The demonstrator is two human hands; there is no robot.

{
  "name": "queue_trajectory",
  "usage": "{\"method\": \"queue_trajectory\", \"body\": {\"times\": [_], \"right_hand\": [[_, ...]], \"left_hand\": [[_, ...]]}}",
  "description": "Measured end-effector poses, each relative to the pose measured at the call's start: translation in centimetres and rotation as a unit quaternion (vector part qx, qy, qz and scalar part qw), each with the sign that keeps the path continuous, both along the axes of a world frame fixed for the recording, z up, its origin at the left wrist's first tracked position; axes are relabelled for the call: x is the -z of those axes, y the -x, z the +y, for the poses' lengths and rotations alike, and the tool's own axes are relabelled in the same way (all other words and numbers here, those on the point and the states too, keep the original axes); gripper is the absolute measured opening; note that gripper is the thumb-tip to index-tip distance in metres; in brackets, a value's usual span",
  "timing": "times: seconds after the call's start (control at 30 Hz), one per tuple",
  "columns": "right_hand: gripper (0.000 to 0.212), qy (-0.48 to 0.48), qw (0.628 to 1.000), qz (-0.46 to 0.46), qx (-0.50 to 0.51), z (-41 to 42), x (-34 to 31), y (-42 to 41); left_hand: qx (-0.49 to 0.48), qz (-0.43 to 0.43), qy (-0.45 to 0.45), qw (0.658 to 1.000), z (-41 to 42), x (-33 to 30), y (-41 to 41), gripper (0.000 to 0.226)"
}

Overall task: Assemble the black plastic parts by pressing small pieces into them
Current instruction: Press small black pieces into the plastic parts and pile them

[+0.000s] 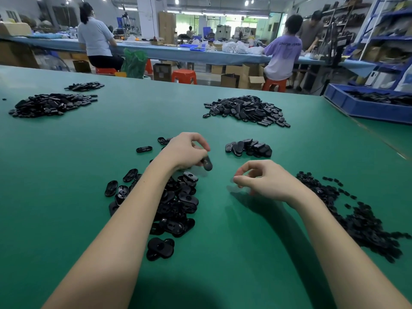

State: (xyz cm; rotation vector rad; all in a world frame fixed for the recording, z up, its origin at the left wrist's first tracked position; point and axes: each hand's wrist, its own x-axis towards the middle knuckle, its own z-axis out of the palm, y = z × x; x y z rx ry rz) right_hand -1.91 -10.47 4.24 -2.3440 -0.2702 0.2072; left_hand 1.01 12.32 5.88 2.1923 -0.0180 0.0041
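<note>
On the green table mat two bare forearms reach forward from the bottom of the view. The left hand is above the far end of a heap of black oval plastic shells, and its curled fingers hold one black oval plastic part, which points down and to the right; the part is blurred, so its details are not clear. The right hand is just to the right of it, apart from the left hand, a little above the mat. Its thumb and forefinger are bent toward each other with the tips close, but I cannot tell if a small piece is between them, because this place is blurred. At the right of the right forearm lies a long heap of small black plastic pieces. Beyond the hands, near the left hand's part, there is a small group of closed black oval parts, and farther away a bigger pile of the same black oval parts. Another pile of black parts lies far at the left. A blue plastic crate with black parts in it stands at the right edge of the table. Behind the table, persons sit on orange stools at a long blue workbench.
</note>
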Motion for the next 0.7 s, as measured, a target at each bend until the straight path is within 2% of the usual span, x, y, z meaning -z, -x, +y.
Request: {"method": "queue_trajectory", "body": {"times": [0.13, 0.27, 0.37, 0.53, 0.7], "right_hand": [[0.016, -0.085, 0.996, -0.003, 0.027, 0.1, -0.1, 0.0], [0.012, -0.148, 0.988, 0.009, 0.050, -0.6, -0.5, -0.2], [0.012, -0.164, 0.984, 0.025, 0.063, -1.8, -0.9, -0.2], [0.008, -0.147, 0.985, 0.030, 0.084, -3.8, -1.5, -0.2], [0.010, -0.154, 0.983, 0.037, 0.090, -4.9, -1.3, -0.3]], "left_hand": [[0.064, 0.025, 0.167, 0.984, -2.0, -0.4, 0.3, 0.018], [0.062, 0.012, 0.228, 0.972, -4.0, -0.3, 0.9, 0.017], [0.065, 0.009, 0.230, 0.971, -5.0, -0.1, 1.1, 0.015], [0.096, 0.019, 0.155, 0.983, -6.2, 0.2, 1.5, 0.007], [0.127, 0.061, 0.155, 0.978, -7.8, 1.1, 2.0, 0.014]]}}
